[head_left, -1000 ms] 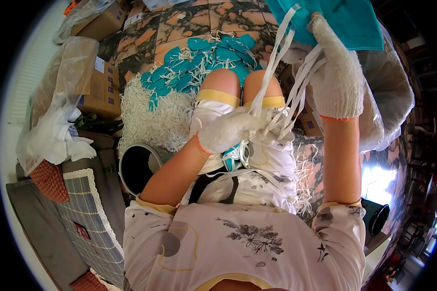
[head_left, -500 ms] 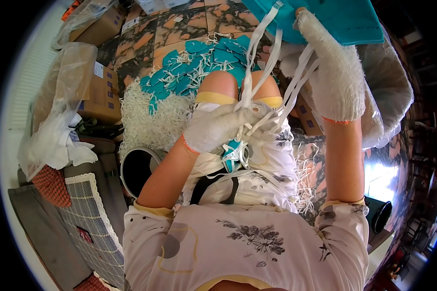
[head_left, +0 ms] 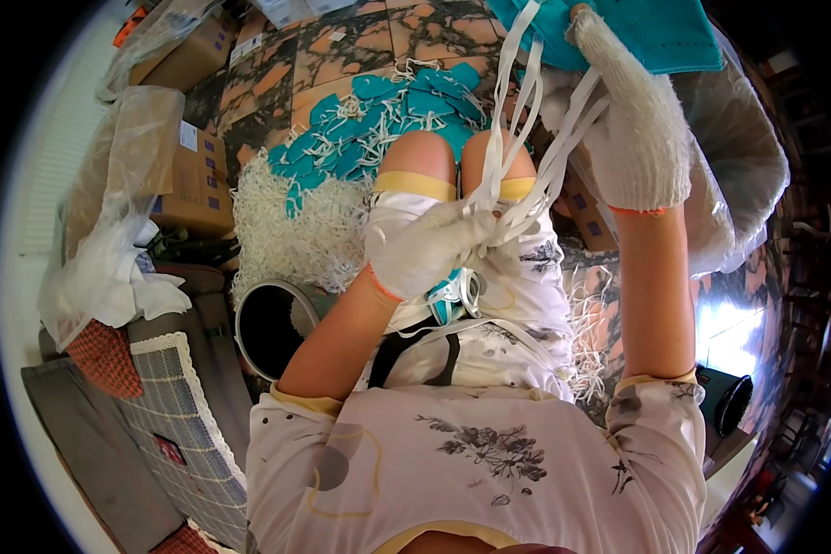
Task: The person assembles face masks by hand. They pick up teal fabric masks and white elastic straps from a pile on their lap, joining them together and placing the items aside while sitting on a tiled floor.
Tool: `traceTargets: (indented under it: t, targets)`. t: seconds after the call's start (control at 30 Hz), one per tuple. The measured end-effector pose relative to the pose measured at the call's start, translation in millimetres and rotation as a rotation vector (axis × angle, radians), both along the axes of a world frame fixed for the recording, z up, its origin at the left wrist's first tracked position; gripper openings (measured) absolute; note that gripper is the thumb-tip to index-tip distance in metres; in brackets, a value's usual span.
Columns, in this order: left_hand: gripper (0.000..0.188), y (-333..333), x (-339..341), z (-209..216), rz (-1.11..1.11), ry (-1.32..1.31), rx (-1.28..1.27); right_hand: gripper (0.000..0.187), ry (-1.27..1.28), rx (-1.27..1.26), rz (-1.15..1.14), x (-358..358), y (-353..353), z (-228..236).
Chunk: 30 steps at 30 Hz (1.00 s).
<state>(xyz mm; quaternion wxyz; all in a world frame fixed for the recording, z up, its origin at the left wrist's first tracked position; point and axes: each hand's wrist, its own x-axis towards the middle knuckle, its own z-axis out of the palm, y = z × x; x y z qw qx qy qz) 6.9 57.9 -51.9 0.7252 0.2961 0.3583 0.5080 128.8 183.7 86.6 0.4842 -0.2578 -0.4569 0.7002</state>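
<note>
Some teal fabric (head_left: 665,39), cropped above, is pinched by the right hand (head_left: 635,125); left hand (head_left: 425,247) clasps straps (head_left: 495,148).

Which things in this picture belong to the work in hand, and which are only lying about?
Seemingly in the work:
teal fabric, in the right hand
white straps, in the left hand
teal pile on the floor, similar-looking

Seemingly just lying about:
cardboard box
clear plastic
checked cloth

Two white gloves (head_left: 637,148), two dark bins (head_left: 709,392), three cardboard boxes (head_left: 198,177), one teal heap (head_left: 365,129)
</note>
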Motion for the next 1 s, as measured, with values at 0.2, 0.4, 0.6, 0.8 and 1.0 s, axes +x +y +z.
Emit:
traceTargets:
  t: [0.2,0.4,0.6,0.8,1.0]
  targets:
    - [0.037,0.0,12.7,10.0,0.114,0.134,0.017,0.035,0.103,0.137,-0.011,-6.9,16.0,-28.1]
    - [0.048,3.2,10.3,5.0,0.026,0.051,-0.007,0.036,0.047,0.046,-0.027,-1.0,11.1,-25.9]
    - [0.032,3.5,5.9,15.6,-0.14,0.341,-0.004,0.044,0.097,-0.187,0.118,20.2,29.1,-39.7]
    - [0.026,-36.7,-11.5,-0.2,-0.144,0.412,0.087,0.02,0.47,-0.299,0.441,104.5,135.6,-50.8]
    - [0.026,-52.3,-13.7,14.4,-0.224,0.435,0.046,0.024,0.36,-0.214,0.509,124.9,124.4,-55.6]
